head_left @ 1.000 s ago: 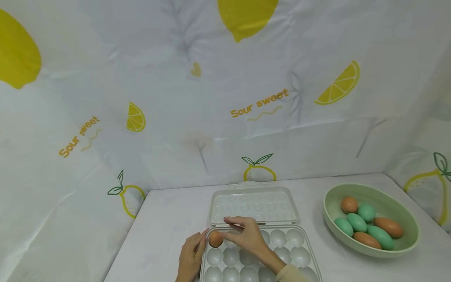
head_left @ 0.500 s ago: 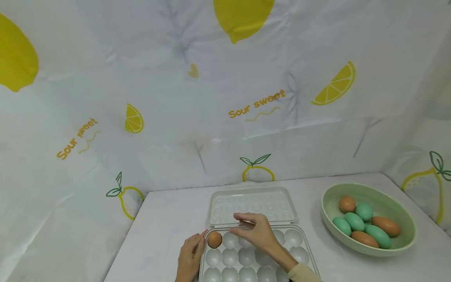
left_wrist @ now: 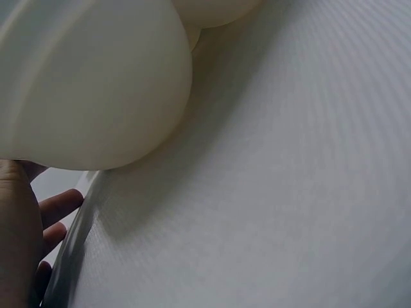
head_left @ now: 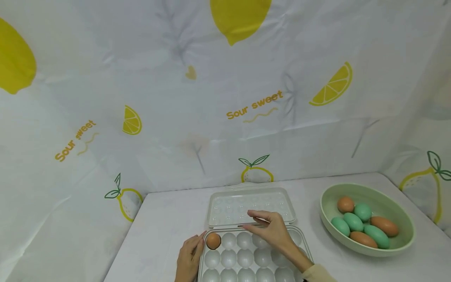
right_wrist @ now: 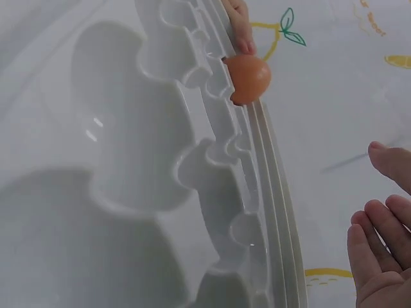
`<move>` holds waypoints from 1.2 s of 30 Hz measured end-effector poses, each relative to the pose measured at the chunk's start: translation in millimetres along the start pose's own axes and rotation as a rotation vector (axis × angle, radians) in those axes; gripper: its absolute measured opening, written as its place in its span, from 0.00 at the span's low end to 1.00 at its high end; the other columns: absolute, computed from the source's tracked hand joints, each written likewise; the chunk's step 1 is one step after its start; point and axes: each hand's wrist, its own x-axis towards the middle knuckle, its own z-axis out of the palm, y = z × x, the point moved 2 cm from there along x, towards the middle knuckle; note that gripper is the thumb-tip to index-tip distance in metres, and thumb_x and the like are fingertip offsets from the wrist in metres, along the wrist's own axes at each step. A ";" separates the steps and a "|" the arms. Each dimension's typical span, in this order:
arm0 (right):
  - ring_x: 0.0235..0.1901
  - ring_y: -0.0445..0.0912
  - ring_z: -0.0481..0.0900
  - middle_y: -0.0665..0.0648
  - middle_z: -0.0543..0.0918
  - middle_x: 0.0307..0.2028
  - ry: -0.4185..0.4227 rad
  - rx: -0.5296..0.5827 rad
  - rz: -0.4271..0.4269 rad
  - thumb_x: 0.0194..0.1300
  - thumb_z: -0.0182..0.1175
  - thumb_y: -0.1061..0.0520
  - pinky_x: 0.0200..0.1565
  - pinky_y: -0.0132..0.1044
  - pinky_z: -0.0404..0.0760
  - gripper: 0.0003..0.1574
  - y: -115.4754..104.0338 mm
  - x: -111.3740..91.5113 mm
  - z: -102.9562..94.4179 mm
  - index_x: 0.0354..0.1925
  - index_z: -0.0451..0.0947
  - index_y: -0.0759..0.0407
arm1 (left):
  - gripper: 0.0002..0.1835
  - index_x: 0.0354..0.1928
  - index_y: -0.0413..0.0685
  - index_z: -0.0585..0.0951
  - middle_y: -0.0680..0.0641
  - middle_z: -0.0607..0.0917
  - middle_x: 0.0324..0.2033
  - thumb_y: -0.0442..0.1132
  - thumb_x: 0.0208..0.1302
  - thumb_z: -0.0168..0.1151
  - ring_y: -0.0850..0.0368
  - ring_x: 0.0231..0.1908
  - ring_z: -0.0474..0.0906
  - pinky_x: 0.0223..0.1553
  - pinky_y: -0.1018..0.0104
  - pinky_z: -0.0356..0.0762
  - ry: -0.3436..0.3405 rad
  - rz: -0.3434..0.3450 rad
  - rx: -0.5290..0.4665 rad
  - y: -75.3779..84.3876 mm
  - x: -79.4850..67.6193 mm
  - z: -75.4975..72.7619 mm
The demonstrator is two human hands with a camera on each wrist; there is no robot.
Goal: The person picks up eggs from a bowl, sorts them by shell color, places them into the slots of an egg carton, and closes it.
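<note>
An egg tray with rows of round cups lies on the table, its clear lid folded back. One brown egg sits in the far left cup. My left hand rests along the tray's left side, fingertips near that egg. In the left wrist view, fingers show below the rounded underside of the cups. My right hand is over the tray's back rim, thumb and fingers apart with nothing between them. The right wrist view shows the egg upright in its cup.
A pale green bowl at the right holds several brown and green eggs. The tray's lid lies flat behind it. A lemon-print cloth rises behind the table.
My right hand has moved right from beside the brown egg, fingers parted, leaving the egg in its cup. The left hand stays at the tray's left side.
</note>
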 end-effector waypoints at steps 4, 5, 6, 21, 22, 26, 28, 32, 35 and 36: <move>0.53 0.40 0.87 0.72 0.86 0.53 0.013 -0.009 -0.033 0.53 0.78 0.62 0.57 0.38 0.86 0.28 -1.4 -0.9 -9.3 0.52 0.84 0.72 | 0.13 0.53 0.56 0.89 0.57 0.92 0.45 0.39 0.73 0.61 0.47 0.51 0.85 0.55 0.46 0.83 0.009 0.005 -0.002 0.3 -0.5 0.1; 0.52 0.37 0.86 0.72 0.86 0.53 0.015 -0.011 -0.041 0.54 0.78 0.62 0.57 0.36 0.86 0.28 -1.7 -1.2 -12.1 0.52 0.84 0.72 | 0.13 0.53 0.56 0.89 0.57 0.92 0.45 0.40 0.73 0.60 0.47 0.52 0.85 0.55 0.45 0.83 0.009 0.002 -0.003 0.3 -0.5 0.0; 0.52 0.34 0.86 0.72 0.86 0.53 0.015 -0.009 -0.049 0.54 0.77 0.62 0.57 0.36 0.86 0.28 -2.3 -1.6 -15.2 0.52 0.84 0.73 | 0.13 0.54 0.56 0.88 0.57 0.92 0.45 0.40 0.73 0.60 0.47 0.52 0.85 0.55 0.45 0.83 0.005 -0.003 -0.003 0.3 -0.4 0.0; 0.50 0.25 0.82 0.76 0.84 0.54 0.080 -0.062 -0.064 0.55 0.76 0.64 0.55 0.27 0.85 0.28 -3.7 -11.3 -58.9 0.53 0.83 0.75 | 0.14 0.55 0.57 0.88 0.56 0.91 0.47 0.42 0.75 0.58 0.46 0.54 0.84 0.57 0.42 0.82 -0.025 -0.032 -0.007 -2.1 0.2 0.2; 0.50 0.25 0.83 0.76 0.84 0.54 0.086 -0.067 -0.069 0.56 0.76 0.64 0.54 0.28 0.85 0.27 -4.2 -11.8 -60.7 0.53 0.83 0.74 | 0.14 0.55 0.57 0.88 0.56 0.91 0.47 0.42 0.75 0.58 0.46 0.54 0.84 0.57 0.41 0.82 -0.030 -0.037 -0.008 -1.9 0.3 0.3; 0.49 0.25 0.83 0.76 0.84 0.53 0.108 -0.085 -0.077 0.56 0.76 0.64 0.53 0.26 0.86 0.26 -3.9 -13.2 -69.4 0.52 0.83 0.73 | 0.14 0.55 0.57 0.88 0.55 0.91 0.48 0.43 0.75 0.57 0.45 0.55 0.84 0.57 0.39 0.82 -0.038 -0.056 -0.007 -2.0 0.2 0.7; 0.48 0.25 0.83 0.74 0.86 0.52 0.122 -0.101 -0.074 0.56 0.76 0.64 0.52 0.26 0.86 0.26 -2.9 -14.1 -75.4 0.52 0.84 0.73 | 0.14 0.55 0.57 0.88 0.55 0.91 0.49 0.43 0.75 0.57 0.46 0.54 0.84 0.57 0.39 0.82 -0.032 -0.054 -0.006 -1.7 0.1 0.8; 0.48 0.23 0.82 0.52 0.90 0.49 0.149 -0.107 -0.065 0.56 0.75 0.65 0.51 0.25 0.86 0.26 1.2 -16.9 -89.2 0.53 0.83 0.73 | 0.14 0.55 0.56 0.88 0.56 0.91 0.48 0.42 0.75 0.58 0.47 0.54 0.84 0.56 0.42 0.83 -0.023 -0.029 0.000 -1.5 0.3 1.0; 0.49 0.23 0.82 0.34 0.87 0.46 0.161 -0.101 -0.082 0.56 0.75 0.67 0.51 0.24 0.85 0.26 3.8 -19.2 -98.1 0.53 0.83 0.75 | 0.14 0.54 0.56 0.88 0.55 0.91 0.47 0.41 0.74 0.58 0.47 0.53 0.84 0.56 0.43 0.83 -0.018 -0.016 -0.003 -1.2 0.7 0.3; 0.49 0.23 0.82 0.32 0.86 0.46 0.164 -0.102 -0.092 0.56 0.74 0.68 0.51 0.23 0.85 0.26 4.3 -20.0 -100.6 0.53 0.82 0.76 | 0.14 0.55 0.55 0.88 0.55 0.91 0.47 0.41 0.74 0.58 0.47 0.53 0.84 0.56 0.43 0.83 -0.020 -0.014 -0.006 -1.1 0.9 0.0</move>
